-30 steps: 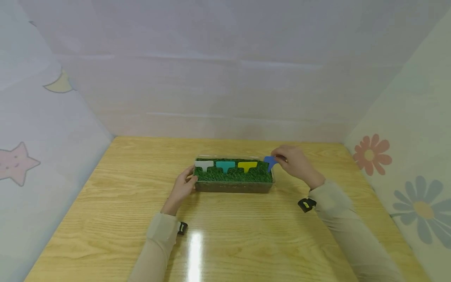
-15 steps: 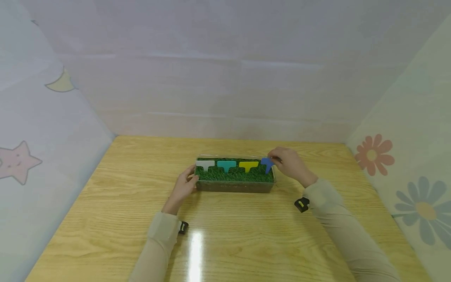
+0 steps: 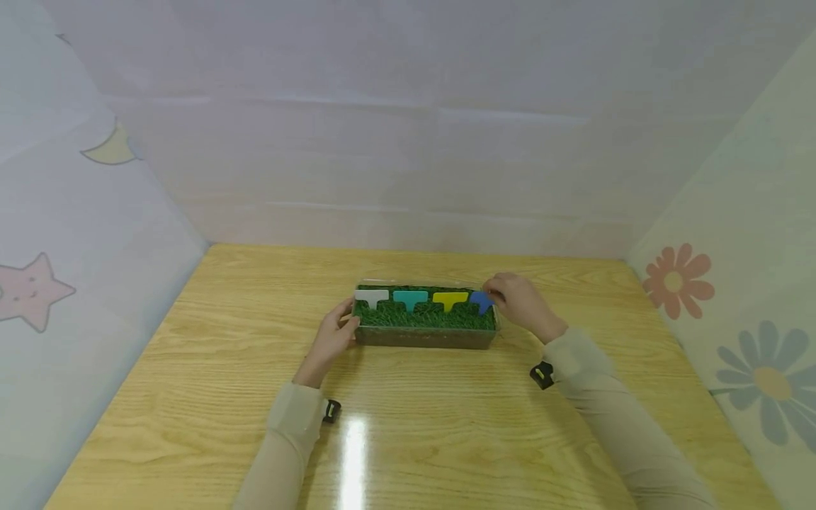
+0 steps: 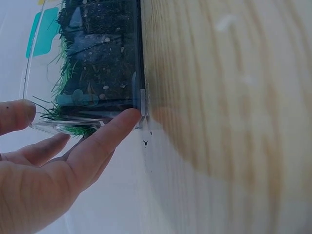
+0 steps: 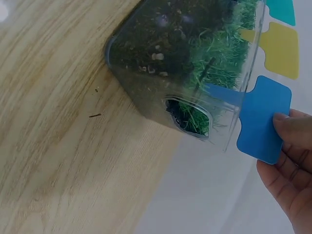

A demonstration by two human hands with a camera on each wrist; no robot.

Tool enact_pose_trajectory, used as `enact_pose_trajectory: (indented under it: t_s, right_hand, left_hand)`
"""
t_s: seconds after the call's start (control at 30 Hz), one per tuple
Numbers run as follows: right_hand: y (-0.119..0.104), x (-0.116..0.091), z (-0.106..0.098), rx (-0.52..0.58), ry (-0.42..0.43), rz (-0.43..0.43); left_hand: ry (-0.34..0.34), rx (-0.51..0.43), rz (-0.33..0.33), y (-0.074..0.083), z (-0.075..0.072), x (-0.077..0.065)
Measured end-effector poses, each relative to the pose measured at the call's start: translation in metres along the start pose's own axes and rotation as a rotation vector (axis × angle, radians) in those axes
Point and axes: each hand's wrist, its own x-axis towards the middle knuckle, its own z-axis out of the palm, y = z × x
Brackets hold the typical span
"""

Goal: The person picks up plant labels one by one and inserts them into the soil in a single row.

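Observation:
A clear planter box [image 3: 423, 338] with soil and green grass stands on the table. White [image 3: 372, 296], turquoise [image 3: 410, 297] and yellow [image 3: 450, 298] T-shaped plant labels stand in a row in the grass. My right hand [image 3: 519, 303] pinches a blue plant label [image 5: 265, 119] by its broad head, thumb on one face; its stem reaches down into the grass at the right end. My left hand [image 3: 333, 336] rests against the left end with fingers extended. In the left wrist view its thumb [image 4: 17, 116] touches the rim and a fingertip [image 4: 129, 117] the bottom corner.
The wooden table [image 3: 421, 425] runs up to a pale back wall [image 3: 395, 177], with patterned side walls left and right. The box's right end has a handle cut-out [image 5: 189, 117]. A small dark bit [image 5: 95, 115] lies on the table beside it.
My right hand has moved left and down with the blue label, bringing its head level with the other labels and its stem into the grass. The left hand stays at the box's left end.

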Motion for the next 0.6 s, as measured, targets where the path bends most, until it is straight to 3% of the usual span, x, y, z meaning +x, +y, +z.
enact_pose_trajectory:
  t_s: [0.27, 0.5, 0.6]
  right_hand:
    - [-0.002, 0.0, 0.002, 0.007, 0.016, -0.004]
    - [0.0, -0.001, 0.004, 0.023, 0.026, 0.021]
    - [-0.001, -0.001, 0.004, 0.016, 0.016, 0.046]
  left_hand:
    - [-0.01, -0.012, -0.022, 0.003, 0.0, -0.001]
    - [-0.023, -0.016, -0.027, 0.023, 0.001, -0.011]
    - [-0.021, -0.016, -0.028, 0.022, 0.001, -0.01]
